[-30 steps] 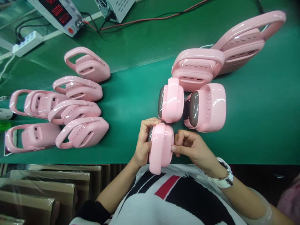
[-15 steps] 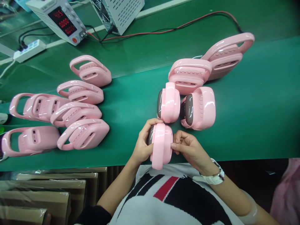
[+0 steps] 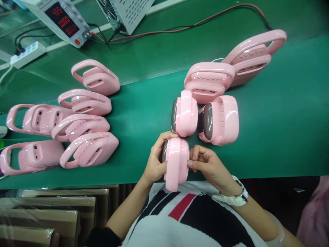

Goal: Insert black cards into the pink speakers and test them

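Observation:
My left hand (image 3: pixel 156 161) is wrapped round a pink handled device (image 3: pixel 177 161) with a dark glossy front, fingers over its far end and thumb on the near side. The carry handle faces up. My right hand (image 3: pixel 209 166) is closed, its fingers curled and the thumb tip touching the right side of that device; whether something small is pinched there is hidden. Just beyond the held device stands a second pink device (image 3: pixel 185 115), with a third one (image 3: pixel 223 120) to its right, its dark front turned left.
Two more pink devices (image 3: pixel 209 82) stand farther back, one near a red and black cable. Several others (image 3: pixel 89 149) are grouped at the left. A power supply with red digits (image 3: pixel 63 20), a metal box (image 3: pixel 128 12) and a power strip (image 3: pixel 27 55) line the back. Cardboard (image 3: pixel 51 219) sits below the table edge.
The view has shifted slightly. Both hands keep nearly the same position on the held device, which looks a little more tilted. Nothing is visibly taken up or let go.

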Motion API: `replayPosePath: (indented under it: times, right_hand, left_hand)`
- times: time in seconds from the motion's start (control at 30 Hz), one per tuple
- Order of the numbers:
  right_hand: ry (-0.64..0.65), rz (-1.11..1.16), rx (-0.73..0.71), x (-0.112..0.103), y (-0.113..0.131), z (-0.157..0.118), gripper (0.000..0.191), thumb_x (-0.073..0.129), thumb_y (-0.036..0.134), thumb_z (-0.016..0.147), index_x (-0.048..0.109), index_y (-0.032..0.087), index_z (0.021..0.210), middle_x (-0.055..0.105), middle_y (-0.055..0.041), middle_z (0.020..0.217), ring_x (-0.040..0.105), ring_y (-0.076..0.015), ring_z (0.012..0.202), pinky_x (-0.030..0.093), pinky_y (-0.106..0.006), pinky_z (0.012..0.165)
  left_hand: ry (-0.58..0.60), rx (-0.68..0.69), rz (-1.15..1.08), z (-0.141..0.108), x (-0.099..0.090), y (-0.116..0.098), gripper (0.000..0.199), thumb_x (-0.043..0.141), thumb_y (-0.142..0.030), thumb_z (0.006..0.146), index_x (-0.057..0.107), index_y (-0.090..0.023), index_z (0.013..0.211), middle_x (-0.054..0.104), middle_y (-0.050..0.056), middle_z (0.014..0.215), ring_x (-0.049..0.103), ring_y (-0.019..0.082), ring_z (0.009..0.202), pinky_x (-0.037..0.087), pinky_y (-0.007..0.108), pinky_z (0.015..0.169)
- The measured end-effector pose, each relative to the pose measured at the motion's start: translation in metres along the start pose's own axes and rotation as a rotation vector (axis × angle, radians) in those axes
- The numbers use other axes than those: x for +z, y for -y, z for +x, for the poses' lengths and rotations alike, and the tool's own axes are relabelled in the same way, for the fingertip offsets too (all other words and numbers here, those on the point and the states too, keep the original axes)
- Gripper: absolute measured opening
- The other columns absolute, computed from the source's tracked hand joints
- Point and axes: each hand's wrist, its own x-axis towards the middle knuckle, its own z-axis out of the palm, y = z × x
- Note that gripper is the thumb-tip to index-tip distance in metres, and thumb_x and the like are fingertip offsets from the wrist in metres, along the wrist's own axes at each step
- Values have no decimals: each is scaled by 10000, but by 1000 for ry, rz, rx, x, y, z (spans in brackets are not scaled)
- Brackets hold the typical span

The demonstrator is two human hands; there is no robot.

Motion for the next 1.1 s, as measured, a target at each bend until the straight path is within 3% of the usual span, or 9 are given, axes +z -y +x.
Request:
replayPosePath:
  times: [0.6,1.1]
  right_hand:
    - [18,-6,-10,-2,0,0,351,859,224,645,512,183,621,512,58,605,476,-72,533,399,-197,499]
    - [18,18,-17,-1,2,0,372,882,178,598,510,178,584,504,67,586,482,-71,514,390,-195,484]
  left_hand:
    - [33,34,0,0,-2,1,477,736,-387,725,602,-271,1168,531,35,1141,497,220,1098,377,294,975]
    - [29,47,21,1,-2,0,469,727,-411,738,600,-260,1163,534,53,1134,493,242,1104,383,329,986]
